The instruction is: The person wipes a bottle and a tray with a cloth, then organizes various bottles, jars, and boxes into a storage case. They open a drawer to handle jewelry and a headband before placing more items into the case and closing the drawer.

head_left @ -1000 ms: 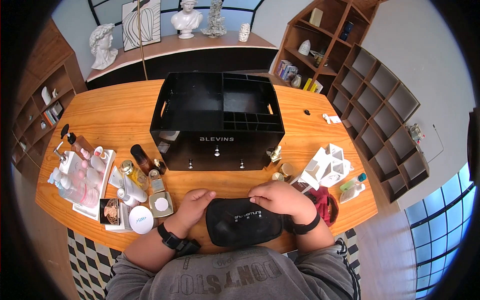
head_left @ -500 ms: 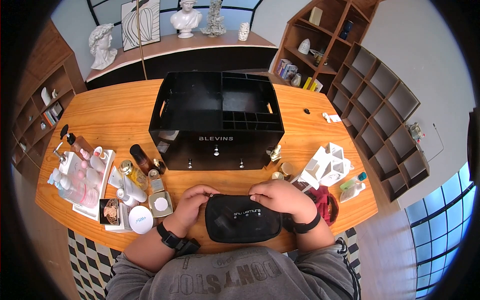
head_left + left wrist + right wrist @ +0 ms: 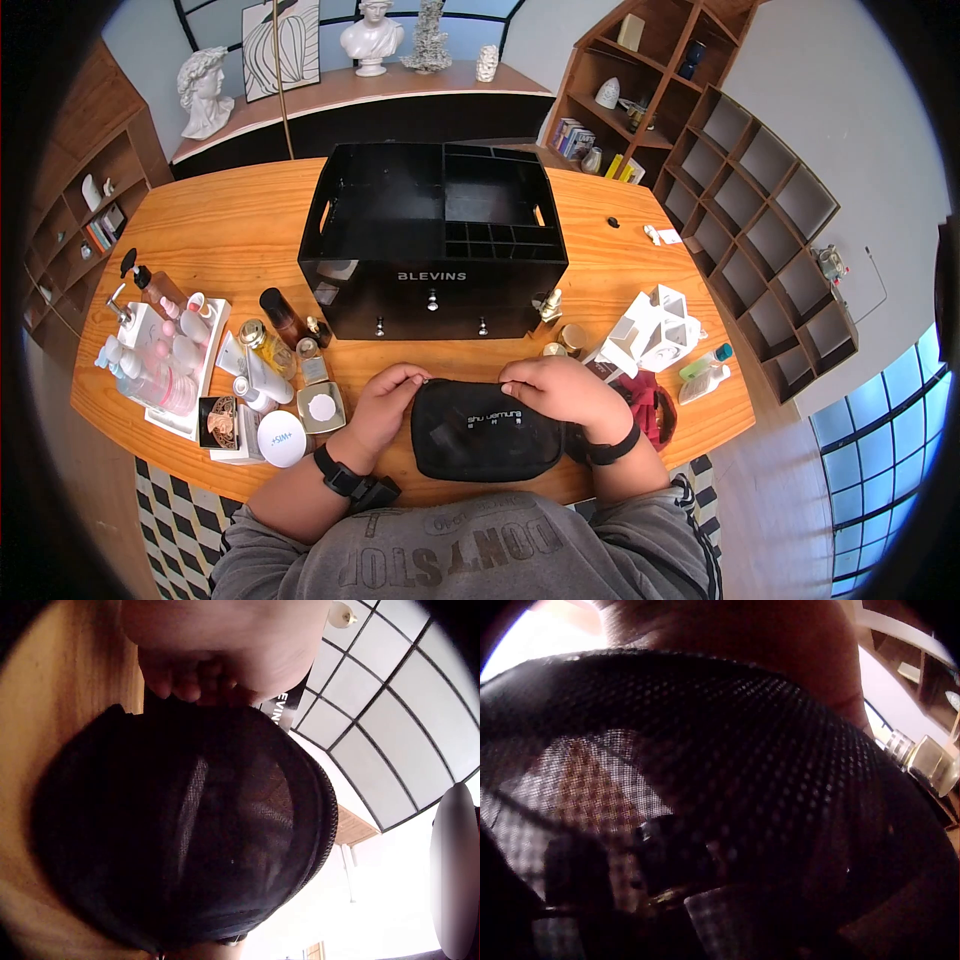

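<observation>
A black mesh pouch point(image 3: 487, 445) with white lettering is held upright near the table's front edge. My left hand point(image 3: 385, 405) pinches its upper left corner, and my right hand point(image 3: 560, 390) grips the upper right edge with the thumb on the lettered side. In the left wrist view the pouch point(image 3: 187, 825) fills the middle below the curled fingers of my left hand point(image 3: 225, 645). Dark mesh of the pouch point(image 3: 765, 765) covers most of the right wrist view, with small objects faintly visible through it; my right hand point(image 3: 742, 637) is above.
A black organizer point(image 3: 433, 300) stands behind the pouch. Bottles, tubes and a white tray point(image 3: 212, 365) crowd the left side. To the right are small jars, a white box structure point(image 3: 655, 335), a dark red cloth point(image 3: 652, 405) and two small bottles.
Both hands have shifted the pouch slightly away from the body, toward the organizer. Its lettered face now looks a little flatter, and the left fingers have drawn in at the corner.
</observation>
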A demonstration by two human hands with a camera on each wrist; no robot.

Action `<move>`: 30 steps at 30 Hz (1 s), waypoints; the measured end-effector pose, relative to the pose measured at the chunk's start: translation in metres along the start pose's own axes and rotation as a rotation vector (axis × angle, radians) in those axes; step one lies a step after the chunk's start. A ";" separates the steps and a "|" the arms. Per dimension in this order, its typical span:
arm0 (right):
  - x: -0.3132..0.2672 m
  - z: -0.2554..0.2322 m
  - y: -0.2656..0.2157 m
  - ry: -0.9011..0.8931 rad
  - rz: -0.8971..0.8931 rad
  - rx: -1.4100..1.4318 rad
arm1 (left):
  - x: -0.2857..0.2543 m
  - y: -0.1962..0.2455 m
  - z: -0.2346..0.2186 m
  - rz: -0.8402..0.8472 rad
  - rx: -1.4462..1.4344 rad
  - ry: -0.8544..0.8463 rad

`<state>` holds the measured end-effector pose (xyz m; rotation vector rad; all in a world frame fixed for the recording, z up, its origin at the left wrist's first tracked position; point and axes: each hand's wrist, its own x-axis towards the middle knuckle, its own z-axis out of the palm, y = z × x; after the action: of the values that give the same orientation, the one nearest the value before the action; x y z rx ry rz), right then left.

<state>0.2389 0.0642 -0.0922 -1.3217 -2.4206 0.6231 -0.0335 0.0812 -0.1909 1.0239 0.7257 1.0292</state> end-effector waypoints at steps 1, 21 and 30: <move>0.000 0.000 0.000 0.006 -0.003 0.004 | 0.000 -0.001 0.000 0.021 0.054 0.012; 0.015 0.018 -0.007 0.403 0.371 -0.217 | -0.001 0.019 0.013 0.576 0.868 0.266; 0.029 0.025 -0.006 0.474 0.405 -0.234 | -0.009 0.027 0.013 0.633 0.950 0.155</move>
<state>0.2077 0.0805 -0.1086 -1.8338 -1.8965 0.0876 -0.0348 0.0730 -0.1610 2.1028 1.0901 1.3330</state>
